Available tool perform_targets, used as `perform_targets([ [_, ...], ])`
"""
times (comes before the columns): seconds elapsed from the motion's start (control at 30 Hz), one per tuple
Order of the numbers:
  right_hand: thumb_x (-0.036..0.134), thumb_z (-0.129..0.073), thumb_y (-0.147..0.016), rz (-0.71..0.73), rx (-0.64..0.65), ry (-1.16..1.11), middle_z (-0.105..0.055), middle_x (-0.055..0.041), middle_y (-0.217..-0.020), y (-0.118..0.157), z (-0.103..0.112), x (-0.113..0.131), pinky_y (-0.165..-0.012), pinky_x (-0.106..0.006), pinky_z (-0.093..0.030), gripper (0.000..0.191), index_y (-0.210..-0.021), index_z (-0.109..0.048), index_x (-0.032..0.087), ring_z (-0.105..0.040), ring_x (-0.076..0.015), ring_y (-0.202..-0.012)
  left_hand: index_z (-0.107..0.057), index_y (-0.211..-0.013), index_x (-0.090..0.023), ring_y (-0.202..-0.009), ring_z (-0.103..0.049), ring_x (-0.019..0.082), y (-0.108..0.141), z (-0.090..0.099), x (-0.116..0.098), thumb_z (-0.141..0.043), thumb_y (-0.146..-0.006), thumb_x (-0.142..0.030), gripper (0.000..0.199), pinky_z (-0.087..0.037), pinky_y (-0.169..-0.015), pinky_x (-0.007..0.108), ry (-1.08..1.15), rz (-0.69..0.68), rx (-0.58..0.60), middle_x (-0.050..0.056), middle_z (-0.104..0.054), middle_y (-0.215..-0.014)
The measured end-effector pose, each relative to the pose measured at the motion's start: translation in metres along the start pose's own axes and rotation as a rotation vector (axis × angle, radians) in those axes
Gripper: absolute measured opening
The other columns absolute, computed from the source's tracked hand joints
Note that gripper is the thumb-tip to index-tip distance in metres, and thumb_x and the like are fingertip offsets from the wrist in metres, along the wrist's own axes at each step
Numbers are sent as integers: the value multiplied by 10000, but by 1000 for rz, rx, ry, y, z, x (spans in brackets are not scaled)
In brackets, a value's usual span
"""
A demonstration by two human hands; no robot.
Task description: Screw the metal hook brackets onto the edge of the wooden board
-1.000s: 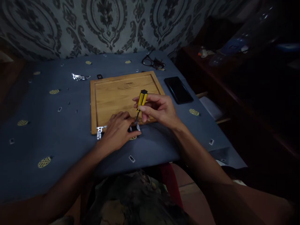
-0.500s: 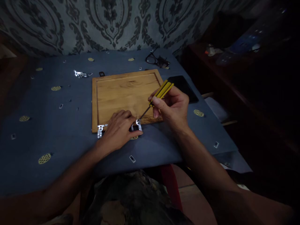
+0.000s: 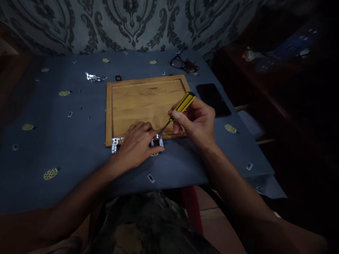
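My right hand grips a yellow-and-black screwdriver, its tip at a metal hinge in the lower centre of the frame. My left hand has that hinge between thumb and forefinger, at the near edge of a framed wooden panel. Another hinge sits at the panel's lower-left corner. Right of centre lies a smartphone; above, eyeglasses; upper left, shiny metal hardware.

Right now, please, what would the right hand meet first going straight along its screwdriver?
The screwdriver in the right hand would probably meet the metal hinge beside the left hand; tip contact is unclear.
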State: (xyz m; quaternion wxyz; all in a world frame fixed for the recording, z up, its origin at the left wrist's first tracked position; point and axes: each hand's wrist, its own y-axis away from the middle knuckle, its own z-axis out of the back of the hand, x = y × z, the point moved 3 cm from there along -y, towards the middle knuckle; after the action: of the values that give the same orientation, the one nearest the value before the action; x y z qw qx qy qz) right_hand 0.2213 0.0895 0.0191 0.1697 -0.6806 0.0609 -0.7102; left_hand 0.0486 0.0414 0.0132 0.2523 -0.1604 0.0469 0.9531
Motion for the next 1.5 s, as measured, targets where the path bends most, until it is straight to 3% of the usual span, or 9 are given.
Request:
perform_targets([
  [0.3,611,-868,-768,22,35,-74,-653,42,-780,0,-2,-1,-373,-233,-462,423,-838,-656,252,-558,-74,-425,-752,-1094,-169,-1115,-638,302,0,1,-1,-809,-916,-440,330,-495,-963,431,-17,6,-1,88,-702,-1110],
  [0.47,505,-883,-799,33,115,-135,-688,34,-830,1,-3,5,-395,-225,-495,331,-828,-689,238,-581,-63,-442,-746,-1091,-158,-1101,-634,301,0,1,-1,-816,-909,-433,337,-496,-945,423,-19,4,7,88,-701,-1105],
  [0.9,459,-864,-838,26,231,-115,-801,-6,-889,4,0,15,-510,-217,-582,270,-976,-808,234,-663,-84,-534,-747,-1081,-169,-1071,-633,293,0,-3,1,-823,-901,-435,331,-484,-924,412,-19,-20,-40,74,-693,-1073],
  [1.0,469,-848,-853,55,172,-73,-807,-5,-890,6,3,15,-494,-227,-582,273,-990,-803,237,-652,-85,-509,-750,-1072,-159,-1092,-633,304,0,-3,0,-829,-895,-442,343,-483,-924,417,-8,-14,-31,80,-697,-1088],
  [1.17,468,-831,-873,152,-46,-59,-801,7,-871,8,12,17,-428,-236,-558,239,-999,-799,267,-634,-96,-493,-750,-1074,-157,-1091,-635,296,1,-2,0,-830,-896,-438,342,-477,-923,413,9,-17,-38,68,-706,-1083],
  [1.5,453,-820,-889,76,-18,27,-795,3,-886,12,7,17,-507,-268,-611,225,-997,-785,259,-631,-91,-473,-740,-1058,-172,-1076,-633,287,2,-4,0,-819,-908,-418,299,-471,-908,400,12,-16,-51,61,-707,-1071],
])
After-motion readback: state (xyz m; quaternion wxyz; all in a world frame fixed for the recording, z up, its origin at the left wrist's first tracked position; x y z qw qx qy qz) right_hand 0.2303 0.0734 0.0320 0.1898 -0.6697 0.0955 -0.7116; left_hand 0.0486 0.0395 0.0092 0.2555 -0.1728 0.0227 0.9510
